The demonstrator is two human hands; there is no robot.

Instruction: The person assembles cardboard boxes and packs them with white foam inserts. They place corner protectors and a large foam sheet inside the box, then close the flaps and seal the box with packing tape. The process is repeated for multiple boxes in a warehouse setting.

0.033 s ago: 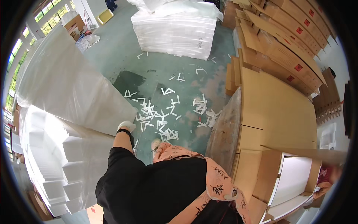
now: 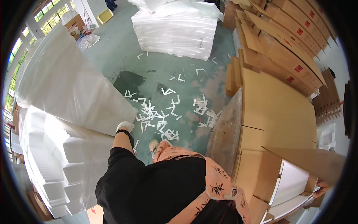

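My left hand (image 2: 125, 126), in a white glove with a dark band at the wrist, reaches forward at the left. It rests against the edge of a tall white stack (image 2: 74, 86) covered in cloudy plastic film. The glove's fingers are too small and bunched to make out, so I cannot tell whether they grip the film. Below, another white bundle (image 2: 71, 149) shows stepped, layered edges under its film. My right hand is out of sight. Over my black sleeve and clothing lies an orange apron (image 2: 218, 177) with a dark leaf print.
Many white L-shaped strips (image 2: 148, 110) litter the green floor. A white wrapped block (image 2: 175, 33) stands ahead. Flattened cartons (image 2: 276, 100) are piled at the right. Beside them is an open carton (image 2: 287, 186), where another person's hand (image 2: 321, 189) touches its far edge.
The open carton's cardboard flap at the right has swung, showing more of its face and covering the other person's red clothing. My left hand stays on the film-covered stack.
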